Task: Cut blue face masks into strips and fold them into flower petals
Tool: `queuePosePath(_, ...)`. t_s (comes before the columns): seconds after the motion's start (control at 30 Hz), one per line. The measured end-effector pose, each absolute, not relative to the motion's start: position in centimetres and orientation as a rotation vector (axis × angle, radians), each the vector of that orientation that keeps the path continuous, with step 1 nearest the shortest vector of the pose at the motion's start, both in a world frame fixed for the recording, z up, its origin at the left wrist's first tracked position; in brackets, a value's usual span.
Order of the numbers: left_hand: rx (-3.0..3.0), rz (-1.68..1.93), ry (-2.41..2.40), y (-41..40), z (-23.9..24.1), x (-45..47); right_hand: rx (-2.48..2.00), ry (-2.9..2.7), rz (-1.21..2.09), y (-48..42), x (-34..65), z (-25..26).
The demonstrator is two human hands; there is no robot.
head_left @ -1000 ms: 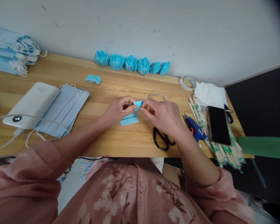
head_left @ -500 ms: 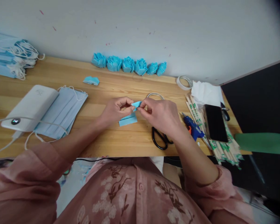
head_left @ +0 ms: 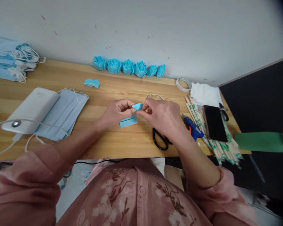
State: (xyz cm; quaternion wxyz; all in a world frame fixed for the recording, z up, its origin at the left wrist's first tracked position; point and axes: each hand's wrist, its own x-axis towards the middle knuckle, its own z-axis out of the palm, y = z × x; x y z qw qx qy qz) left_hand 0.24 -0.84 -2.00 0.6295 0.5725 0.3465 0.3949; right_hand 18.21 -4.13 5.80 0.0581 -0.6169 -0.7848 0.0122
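Note:
A small folded piece of blue mask fabric (head_left: 137,106) is pinched between my two hands above the middle of the table. My left hand (head_left: 119,111) grips its left end with thumb and fingertips. At the right end, my right hand (head_left: 160,113) has thumb and forefinger closed on it. Below the hands lies a flat blue fabric strip (head_left: 129,121). Scissors with black handles (head_left: 160,140) lie partly under my right hand and wrist, their blades hidden. A ring-shaped roll (head_left: 155,96) shows just behind my right hand.
Several blue fabric flowers (head_left: 114,66) line the wall, with folded blue pieces (head_left: 91,83) nearer. Left are a power bank (head_left: 33,106), face masks (head_left: 63,110) and a mask stack (head_left: 4,59). Right are tape (head_left: 183,84), a glue gun (head_left: 193,127), wrapped chopsticks (head_left: 223,150) and a phone (head_left: 214,122).
My right fingers have shifted slightly on the small folded piece, which now lies more level and shows more of its face. The view has tilted a little.

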Motion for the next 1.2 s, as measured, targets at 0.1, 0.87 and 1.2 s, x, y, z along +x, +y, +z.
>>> queuePosePath(0.1,1.297,0.901,0.778,-0.8,-2.1,0.2,-1.877,-2.368,0.051,-4.2,18.3,5.7)
queuePosePath(0.87,1.303,1.027,0.89,-0.4,-2.1,0.4,-1.709,-2.326,0.033,-4.9,18.9,5.1)
queuePosePath(1.2,1.286,0.997,0.91,-0.4,-1.9,0.4,-1.653,-2.458,-0.026,-4.7,19.0,5.3)
